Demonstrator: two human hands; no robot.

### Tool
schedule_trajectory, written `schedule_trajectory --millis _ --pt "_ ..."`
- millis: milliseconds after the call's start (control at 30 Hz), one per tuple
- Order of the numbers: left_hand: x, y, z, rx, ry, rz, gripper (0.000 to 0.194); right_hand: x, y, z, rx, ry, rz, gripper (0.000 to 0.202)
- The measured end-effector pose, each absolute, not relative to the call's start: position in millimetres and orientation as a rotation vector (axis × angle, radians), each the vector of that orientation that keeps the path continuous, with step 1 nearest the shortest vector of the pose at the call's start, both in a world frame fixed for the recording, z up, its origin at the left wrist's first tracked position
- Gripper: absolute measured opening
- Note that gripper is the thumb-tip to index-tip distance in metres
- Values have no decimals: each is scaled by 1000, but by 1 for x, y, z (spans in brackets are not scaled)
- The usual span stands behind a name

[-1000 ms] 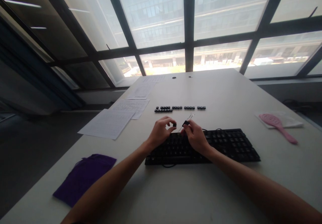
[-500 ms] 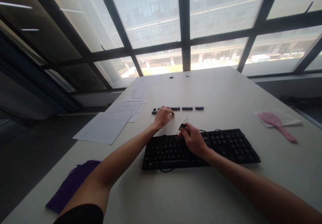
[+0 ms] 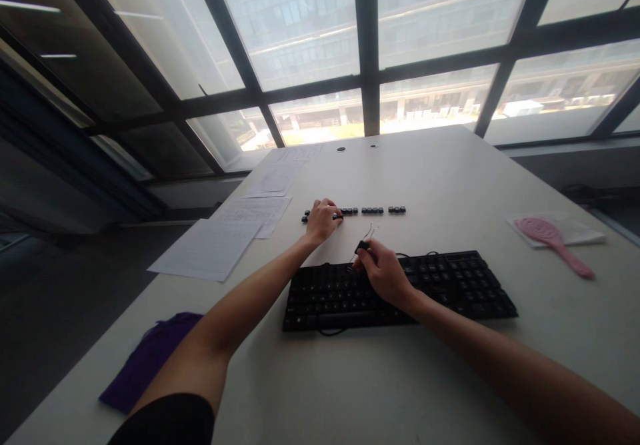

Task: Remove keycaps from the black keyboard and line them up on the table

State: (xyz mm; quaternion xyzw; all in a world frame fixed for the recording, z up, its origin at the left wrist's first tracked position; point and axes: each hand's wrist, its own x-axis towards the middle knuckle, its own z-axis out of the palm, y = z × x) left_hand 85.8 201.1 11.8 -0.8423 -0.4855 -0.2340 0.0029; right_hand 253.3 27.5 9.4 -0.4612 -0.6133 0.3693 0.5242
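Note:
My left hand (image 3: 321, 222) is closed, thumb and fingertips pinching a small black keycap (image 3: 339, 216) just in front of a row of keycaps (image 3: 373, 210) laid out on the table. Part of that row is hidden behind the hand. My right hand (image 3: 384, 270) grips a keycap puller (image 3: 363, 246) by its black middle, with thin wire ends sticking out above and below. It is held over the top edge of a black keyboard (image 3: 330, 295), and the lower wires hang close to the upper keys. Whether they touch a key I cannot tell.
Papers (image 3: 210, 248) lie along the table's left side, with a purple cloth pouch (image 3: 150, 358) nearer, partly under my left arm. At right, a pink hairbrush (image 3: 550, 237) rests on a white packet (image 3: 590, 233). Windows stand beyond the far table edge.
My left hand has moved slightly left with the keycap, closer to the row. The right hand keeps the puller in nearly the same place. The view has shifted a little.

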Motion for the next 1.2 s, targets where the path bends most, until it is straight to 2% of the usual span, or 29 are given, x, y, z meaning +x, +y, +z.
schedule_trajectory --millis 133,300,567,800,900,1033,1200 --pt "87 190 22 -2638 -1543 -797 17 254 29 10 -1081 -1398 844 18" --pt "89 141 39 -2728 -1415 -870 8 258 30 13 -1072 -1310 854 17" --pt "89 54 26 -2917 -1414 -852 14 263 27 17 -1137 -1631 691 15" --pt "89 48 15 -2928 -1451 -922 16 263 19 12 -1067 -1935 553 15" --pt "88 47 17 -2991 -1415 -963 19 264 17 10 -1123 -1878 569 16" --pt "87 44 20 -3102 -1319 -956 11 265 19 8 -1189 -1707 697 19" --pt "87 46 19 -3152 -1388 -962 9 266 21 8 -1185 -1686 728 19"
